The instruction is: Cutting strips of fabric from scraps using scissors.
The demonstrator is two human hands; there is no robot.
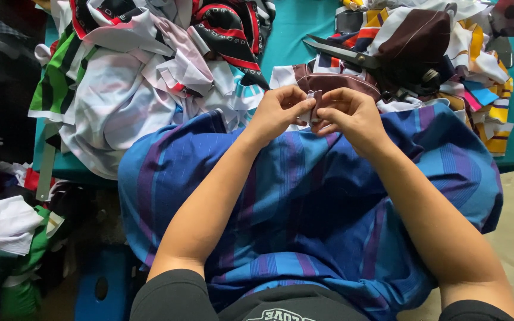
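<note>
A teal table [304, 24] fills the upper part of the view, its bare surface showing only in a strip between two heaps. Over the person's lap and hanging off the table's near edge lies a large blue cloth with purple stripes [304, 202], spread wide, probably so that it stays flat and within easy reach of both hands. On the table to the left sits a pile of white, green-striped and red-and-black fabric pieces [132, 65], loosely heaped. To the right is a second heap of brown, yellow and white fabric pieces [447, 53], with a pair of black-handled scissors [352, 54] lying on top of it, blades pointing left, just beyond the hands. A metal ruler [46, 169] hangs off the table's left edge.

Both hands meet at the far edge of the blue cloth. The left hand [278, 113] and the right hand [349, 116] are each clenched in a fingertip grip on a small pale scrap of fabric [315, 106], held upright between them, thumbs and forefingers pinching it from either side. The scrap sits just above the blue cloth and just in front of a brown piece from the right heap. The tight pinch suits something so small and limp.
</note>
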